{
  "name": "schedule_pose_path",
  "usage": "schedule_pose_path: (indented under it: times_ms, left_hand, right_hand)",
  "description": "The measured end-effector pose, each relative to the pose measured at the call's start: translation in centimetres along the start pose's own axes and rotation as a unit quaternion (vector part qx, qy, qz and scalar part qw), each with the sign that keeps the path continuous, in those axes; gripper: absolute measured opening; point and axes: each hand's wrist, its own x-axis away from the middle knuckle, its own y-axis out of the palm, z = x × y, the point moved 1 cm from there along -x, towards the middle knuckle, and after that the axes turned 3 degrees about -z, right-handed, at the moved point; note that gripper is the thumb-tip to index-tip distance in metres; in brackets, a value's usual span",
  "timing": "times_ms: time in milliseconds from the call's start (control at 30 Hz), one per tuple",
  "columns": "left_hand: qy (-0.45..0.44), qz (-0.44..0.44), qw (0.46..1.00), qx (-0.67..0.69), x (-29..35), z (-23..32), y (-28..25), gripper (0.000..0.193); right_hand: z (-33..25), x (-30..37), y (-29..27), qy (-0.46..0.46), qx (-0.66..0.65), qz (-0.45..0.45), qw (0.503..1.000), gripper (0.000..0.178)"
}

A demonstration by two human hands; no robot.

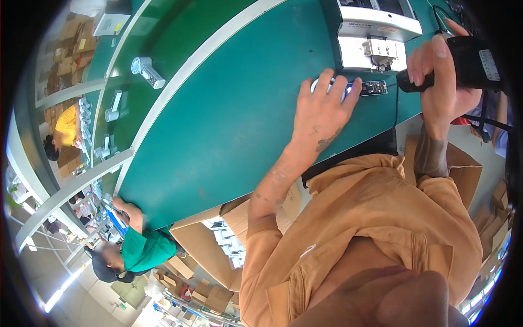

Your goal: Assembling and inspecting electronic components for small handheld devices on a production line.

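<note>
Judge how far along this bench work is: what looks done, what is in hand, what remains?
Done: finished-looking white units lie farther along the green conveyor. In hand: the left hand presses a white part flat beside a small circuit board, and the right hand grips a black power screwdriver off the part. Left: probably the fastening.

The desk (pixel 229 125) has a smooth, matt green top with a pale, painted-looking metal edge strip. Just beside the machine (pixel 376 38), whose housing looks like light grey painted metal with a bare shiny metal block at its front, the left hand (pixel 321 117) rests on a white, glossy plastic part (pixel 327 86). Beside that part lies a small dark circuit board (pixel 373 88), matt with tiny bright contacts. The right hand (pixel 444 82), nearest the machine's front, grips a black tool (pixel 463 65) of matt plastic. Farther along the desk from the machine lie silvery, glossy metal-looking pieces (pixel 147 71). Below the desk edge stand brown, matt cardboard boxes (pixel 204 248).
</note>
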Motion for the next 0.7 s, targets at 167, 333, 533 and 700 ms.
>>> schedule_pose_path:
  times_ms: [167,333,533,700]
  left_hand:
    - [0.001,-0.01,1.0,0.006,-0.4,-0.1,0.2,0.035]
    - [0.002,-0.018,1.0,0.008,-0.7,-0.4,0.4,0.036]
    - [0.003,-0.011,1.0,0.011,-0.7,-0.5,0.5,0.038]
    - [0.011,-0.024,1.0,0.001,-0.6,-0.9,0.5,0.038]
  right_hand:
    - [1.3,-0.8,-0.4,-0.019,0.007,0.0,1.0,0.031]
    - [2.9,-0.9,-1.0,-0.016,-0.028,-0.011,0.999,0.028]
    - [3.3,-0.9,-0.4,-0.001,-0.04,-0.031,0.999,0.02]
    - [4.2,-0.8,-0.2,-0.004,-0.046,-0.056,0.997,0.018]
